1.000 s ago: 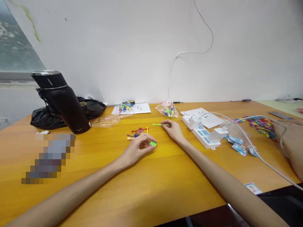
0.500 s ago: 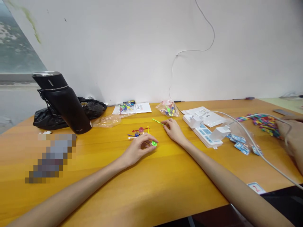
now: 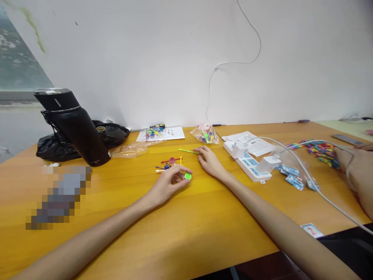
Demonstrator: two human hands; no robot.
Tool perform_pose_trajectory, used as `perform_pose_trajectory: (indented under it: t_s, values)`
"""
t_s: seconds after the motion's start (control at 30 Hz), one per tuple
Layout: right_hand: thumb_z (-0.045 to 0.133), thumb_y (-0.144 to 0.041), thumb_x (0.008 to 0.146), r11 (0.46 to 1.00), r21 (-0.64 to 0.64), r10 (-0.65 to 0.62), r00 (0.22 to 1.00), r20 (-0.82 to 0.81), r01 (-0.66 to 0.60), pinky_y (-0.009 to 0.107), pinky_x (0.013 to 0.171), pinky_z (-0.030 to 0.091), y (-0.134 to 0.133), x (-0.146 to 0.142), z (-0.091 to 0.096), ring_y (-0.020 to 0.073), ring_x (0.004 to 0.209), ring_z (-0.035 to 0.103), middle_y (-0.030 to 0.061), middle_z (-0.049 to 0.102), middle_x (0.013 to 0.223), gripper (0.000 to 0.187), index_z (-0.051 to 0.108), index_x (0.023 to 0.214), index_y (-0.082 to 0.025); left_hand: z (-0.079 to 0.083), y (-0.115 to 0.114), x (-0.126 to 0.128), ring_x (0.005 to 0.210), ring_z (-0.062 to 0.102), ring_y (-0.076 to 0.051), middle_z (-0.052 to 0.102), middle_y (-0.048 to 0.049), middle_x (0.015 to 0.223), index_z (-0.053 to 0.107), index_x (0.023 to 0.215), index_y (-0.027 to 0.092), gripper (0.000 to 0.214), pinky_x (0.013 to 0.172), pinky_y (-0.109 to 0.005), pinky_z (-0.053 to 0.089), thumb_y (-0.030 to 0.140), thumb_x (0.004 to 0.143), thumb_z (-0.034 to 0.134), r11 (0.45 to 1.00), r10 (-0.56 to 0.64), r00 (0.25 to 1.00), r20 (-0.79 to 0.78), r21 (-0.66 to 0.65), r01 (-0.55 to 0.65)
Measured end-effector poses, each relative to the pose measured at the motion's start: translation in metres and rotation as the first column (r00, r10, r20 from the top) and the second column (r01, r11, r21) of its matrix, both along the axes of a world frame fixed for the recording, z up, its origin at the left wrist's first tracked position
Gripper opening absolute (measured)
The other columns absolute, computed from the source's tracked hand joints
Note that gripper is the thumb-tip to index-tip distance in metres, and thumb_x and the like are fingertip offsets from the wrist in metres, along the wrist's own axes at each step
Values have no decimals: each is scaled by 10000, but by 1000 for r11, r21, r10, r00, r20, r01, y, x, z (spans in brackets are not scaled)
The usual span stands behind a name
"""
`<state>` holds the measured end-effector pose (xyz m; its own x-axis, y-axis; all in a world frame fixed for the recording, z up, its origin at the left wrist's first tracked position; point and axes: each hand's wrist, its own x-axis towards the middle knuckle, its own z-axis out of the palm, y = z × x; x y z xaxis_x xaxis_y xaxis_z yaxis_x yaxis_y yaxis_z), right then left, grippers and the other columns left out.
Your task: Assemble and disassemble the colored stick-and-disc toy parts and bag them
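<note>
My left hand [image 3: 170, 182] is curled, with a small round bright-green plastic piece [image 3: 188, 176] pinched at the tips of its thumb and fingers. Farther back, my right hand [image 3: 210, 160] rests low over the table, its fingertips closed on the right end of a thin green plastic arrow [image 3: 186, 151]. That arrow points left, close to the tabletop. Just beyond my left hand lie a red arrow [image 3: 167, 161] with a round red piece [image 3: 172, 160], a yellow stick [image 3: 181, 160], a white arrow [image 3: 159, 170] and blue pieces [image 3: 167, 166], partly hidden.
A black bottle [image 3: 77, 128] stands left beside a black bag [image 3: 55, 147]. Bagged plastic pieces [image 3: 207, 134] lie near the wall. On the right are a power strip [image 3: 247, 165] with plugs and cables, blue packets [image 3: 294, 181], colourful pieces [image 3: 323, 153] and another person's hand [image 3: 348, 167].
The green arrow in my right hand has shifted left and lies more level, with more of it showing. My left hand keeps the round green piece. The view has shifted slightly.
</note>
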<state>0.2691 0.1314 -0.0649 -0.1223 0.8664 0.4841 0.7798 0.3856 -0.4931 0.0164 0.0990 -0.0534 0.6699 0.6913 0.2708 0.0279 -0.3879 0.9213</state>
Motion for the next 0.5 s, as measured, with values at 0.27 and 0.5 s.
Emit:
perform_pose_trajectory:
  t_s: [0.27, 0.5]
  values:
    - [452, -315, 1062, 955, 69, 294, 952, -87, -289, 369, 970, 491, -37, -37, 36, 205, 1035, 611, 75, 621, 1107, 264, 641, 1230, -236, -2, 8, 3, 796, 667, -147, 712, -61, 1009, 503, 1198, 194, 379, 827, -321, 535, 430, 946, 659, 944, 109, 962, 250, -329, -22]
    - [483, -320, 1057, 897, -29, 442, 897, 7, -442, 352, 998, 494, -45, -48, 38, 200, 1090, 605, 77, 586, 1154, 237, 670, 1186, -254, -4, 11, 2, 837, 677, -142, 727, -45, 1050, 545, 1113, 196, 400, 870, -308, 527, 433, 868, 756, 917, 145, 945, 292, -399, -17]
